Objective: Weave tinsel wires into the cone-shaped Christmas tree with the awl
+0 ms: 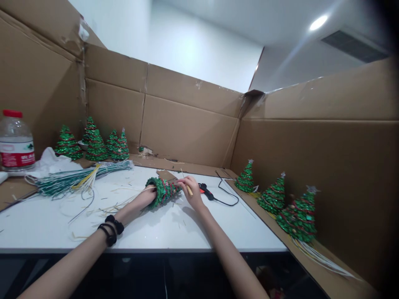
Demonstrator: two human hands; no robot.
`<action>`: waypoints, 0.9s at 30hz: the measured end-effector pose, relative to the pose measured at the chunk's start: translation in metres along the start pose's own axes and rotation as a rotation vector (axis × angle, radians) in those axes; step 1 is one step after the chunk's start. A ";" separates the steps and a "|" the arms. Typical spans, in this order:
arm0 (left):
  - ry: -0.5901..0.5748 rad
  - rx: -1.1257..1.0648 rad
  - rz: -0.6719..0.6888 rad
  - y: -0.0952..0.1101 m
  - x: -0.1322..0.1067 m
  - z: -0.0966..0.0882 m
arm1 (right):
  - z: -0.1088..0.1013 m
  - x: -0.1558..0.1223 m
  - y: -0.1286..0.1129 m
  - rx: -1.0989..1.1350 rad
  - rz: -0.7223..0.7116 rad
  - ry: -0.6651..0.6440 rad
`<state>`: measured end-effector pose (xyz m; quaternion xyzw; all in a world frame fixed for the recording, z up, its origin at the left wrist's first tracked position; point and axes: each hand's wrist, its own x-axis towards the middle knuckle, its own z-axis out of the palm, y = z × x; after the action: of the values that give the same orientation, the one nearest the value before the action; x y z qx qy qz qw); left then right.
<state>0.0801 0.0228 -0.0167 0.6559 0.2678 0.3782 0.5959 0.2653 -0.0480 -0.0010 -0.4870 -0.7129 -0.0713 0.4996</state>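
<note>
A small green Christmas tree [164, 192] with red trim lies on its side above the white tabletop, its hollow base turned to the left. My left hand [151, 195] reaches into that base and holds the tree from inside; the fingers are hidden. At the pointed end, my right hand [192, 194] is closed around a thin tool with a pale wooden handle [189, 190], its slender shaft pointing up and away. The right fingertips are close to the tree's tip; whether they touch it I cannot tell.
A black-and-red glue gun [207, 192] with a cord lies right of the tree. A bundle of green and white wires [84, 178] lies left. Finished trees [97, 146] stand at back left, others [297, 218] along the right. A red-capped bottle [16, 143] stands far left; cardboard walls [190, 128] enclose the table.
</note>
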 end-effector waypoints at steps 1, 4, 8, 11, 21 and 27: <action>-0.021 -0.010 -0.004 0.001 0.000 0.000 | 0.002 -0.001 -0.003 0.013 -0.017 -0.026; -0.056 -0.046 0.004 0.004 -0.001 0.001 | 0.006 -0.003 -0.007 0.037 -0.052 -0.109; -0.060 -0.079 0.004 0.008 -0.004 0.002 | 0.008 -0.006 -0.006 0.047 -0.078 -0.198; -0.017 -0.100 -0.029 0.010 -0.006 0.003 | 0.009 -0.006 -0.005 0.053 -0.082 -0.223; 0.009 -0.117 -0.009 0.004 -0.003 0.002 | 0.015 -0.006 -0.006 0.060 -0.080 -0.203; 0.014 -0.101 -0.010 0.009 -0.004 0.003 | 0.015 -0.006 -0.005 0.053 -0.092 -0.200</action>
<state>0.0795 0.0171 -0.0088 0.6211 0.2559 0.3928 0.6281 0.2520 -0.0454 -0.0116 -0.4451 -0.7825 -0.0265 0.4346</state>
